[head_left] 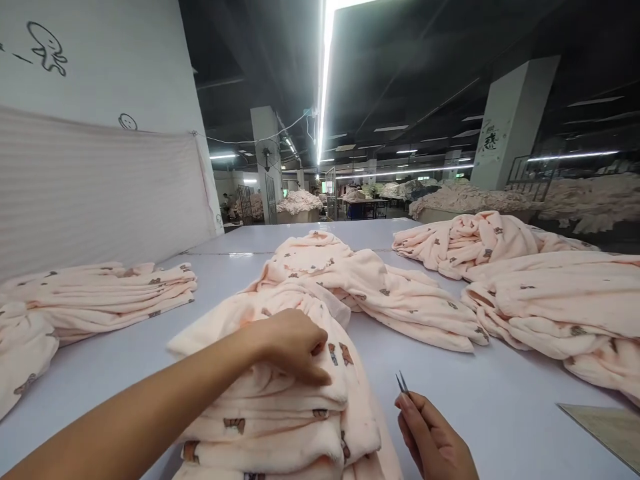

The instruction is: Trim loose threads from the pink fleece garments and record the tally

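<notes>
pale-pink printed fleece stack point(280, 440): steady with left hand point(290, 341), cannot tell if grasping; keep slim silver tweezers point(405, 385), pinched in right hand point(434, 437), clear.

Dark character 惑 point(490, 141), right-hand pillar point(523, 107), smaller mark point(491, 129) above it illegible

A garment workshop: strip lights point(325, 73) run overhead, cloth heaps point(465, 198) stand behind, pink garments point(285, 437) lie on a desk point(500, 387).

On the table point(500, 387), a garment stack point(285, 407) between clothing pile point(125, 300) at left and garment bundles point(565, 293) at right
</notes>
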